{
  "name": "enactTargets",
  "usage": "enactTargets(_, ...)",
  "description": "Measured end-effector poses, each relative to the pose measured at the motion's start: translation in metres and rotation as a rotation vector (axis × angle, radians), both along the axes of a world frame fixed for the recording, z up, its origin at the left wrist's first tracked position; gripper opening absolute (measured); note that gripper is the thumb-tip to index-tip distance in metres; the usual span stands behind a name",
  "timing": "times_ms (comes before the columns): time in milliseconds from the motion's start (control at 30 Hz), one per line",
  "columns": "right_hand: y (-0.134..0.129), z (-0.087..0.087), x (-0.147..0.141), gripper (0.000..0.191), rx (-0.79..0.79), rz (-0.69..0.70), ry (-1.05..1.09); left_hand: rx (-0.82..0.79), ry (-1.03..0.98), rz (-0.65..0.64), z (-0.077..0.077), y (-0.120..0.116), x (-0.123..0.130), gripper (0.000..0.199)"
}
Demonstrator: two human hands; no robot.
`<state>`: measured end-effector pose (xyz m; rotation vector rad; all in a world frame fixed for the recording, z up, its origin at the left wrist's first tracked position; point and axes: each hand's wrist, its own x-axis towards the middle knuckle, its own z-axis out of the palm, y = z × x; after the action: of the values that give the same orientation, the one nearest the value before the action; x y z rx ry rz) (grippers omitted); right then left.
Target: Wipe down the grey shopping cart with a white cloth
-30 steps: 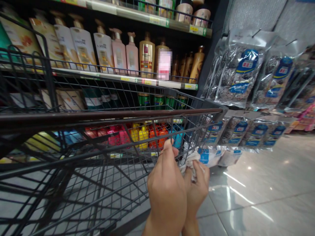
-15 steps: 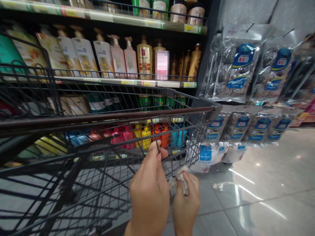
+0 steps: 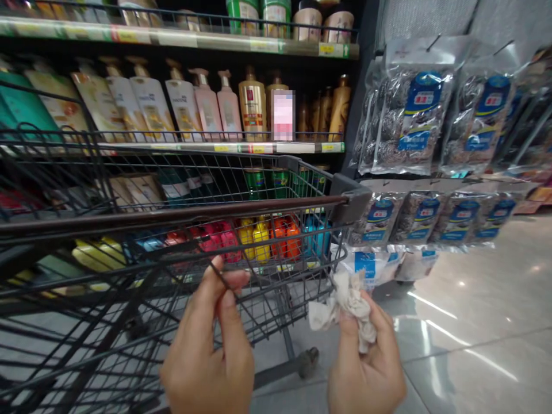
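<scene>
The right hand pinches a crumpled white tissue between thumb and fingers, its grip closed, the soft folds sticking out above and to the left. The left hand has its grip bent closely round a thin dark wire in the side of the cart, thumb tip near the fingertips. The hands are apart, and the tissue is beside the cart's mesh, just below its corner.

The cart is an open wire basket with grey plastic corners and a smooth brown bar along its near top edge. Behind it, one shelf holds upright pump bottles in white, pink and gold; the shelf above holds green and pale tubs. Through the mesh show green jars and, lower down, bright bottles in pink, yellow, orange and blue.

On the right, two rows of clear, shiny scourer packs with blue labels hang near the cart's corner; the pads inside look coarse and metallic. Glossy grey tiled floor opens to the right of the right hand, and a wheel stands between the hands.
</scene>
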<state>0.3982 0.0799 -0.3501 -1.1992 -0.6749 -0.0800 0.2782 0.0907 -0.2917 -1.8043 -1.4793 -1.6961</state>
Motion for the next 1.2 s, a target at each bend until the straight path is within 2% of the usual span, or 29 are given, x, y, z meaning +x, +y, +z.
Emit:
enactTargets(67, 0.006, 0.006, -0.006, 0.026, -0.025, 0.022, -0.079, 0.075, 0.009, 0.049, -0.006, -0.005, 0.004, 0.056)
enactTargets(167, 0.015, 0.003, -0.014, 0.024, -0.085, 0.026, -0.232, 0.289, 0.061, 0.192, -0.013, -0.01, 0.011, 0.07)
enactTargets(200, 0.018, -0.001, -0.016, 0.024, -0.094, 0.011, -0.269, 0.395, 0.11, 0.192, -0.014, -0.011, 0.014, 0.07)
enactTargets(233, 0.019, -0.005, -0.017, 0.023, -0.099, -0.003, -0.3, 0.407, 0.179, 0.164, -0.015, -0.01, 0.015, 0.069)
enactTargets(333, 0.022, -0.013, -0.016, 0.021, -0.117, 0.01, -0.376, 0.21, 0.356, 0.013, -0.014, -0.005, 0.019, 0.059)
enactTargets(433, 0.023, -0.015, -0.011, 0.021, -0.139, 0.058, -0.416, 0.105, 0.401, -0.021, -0.014, 0.0, 0.021, 0.052)
enactTargets(567, 0.024, -0.014, -0.011, 0.022, -0.11, 0.056, -0.42, 0.072, 0.388, 0.011, -0.016, 0.003, 0.027, 0.051)
enactTargets(700, 0.023, -0.022, -0.017, 0.018, -0.092, 0.067, -0.413, 0.067, 0.414, 0.047, -0.017, 0.014, 0.033, 0.049)
enactTargets(800, 0.018, -0.032, -0.016, 0.016, -0.137, 0.098, -0.378, 0.109, 0.441, 0.126, -0.018, 0.025, 0.034, 0.042)
enactTargets(900, 0.01, -0.036, -0.011, 0.014, -0.174, 0.067, -0.305, 0.184, 0.474, 0.131, -0.019, 0.033, 0.03, 0.036)
enactTargets(1000, 0.003, -0.025, -0.007, 0.018, -0.131, -0.023, -0.235, 0.194, 0.489, 0.06, -0.018, 0.033, 0.023, 0.033)
enactTargets(1067, 0.003, -0.012, -0.008, 0.023, -0.042, -0.06, -0.221, 0.167, 0.473, -0.002, -0.017, 0.029, 0.02, 0.035)
enactTargets(1133, 0.009, -0.002, -0.013, 0.026, 0.053, -0.063, -0.284, 0.147, 0.452, -0.049, -0.016, 0.025, 0.019, 0.037)
enactTargets(1200, 0.018, -0.001, -0.02, 0.026, 0.096, -0.029, -0.387, 0.134, 0.444, -0.064, -0.015, 0.021, 0.019, 0.036)
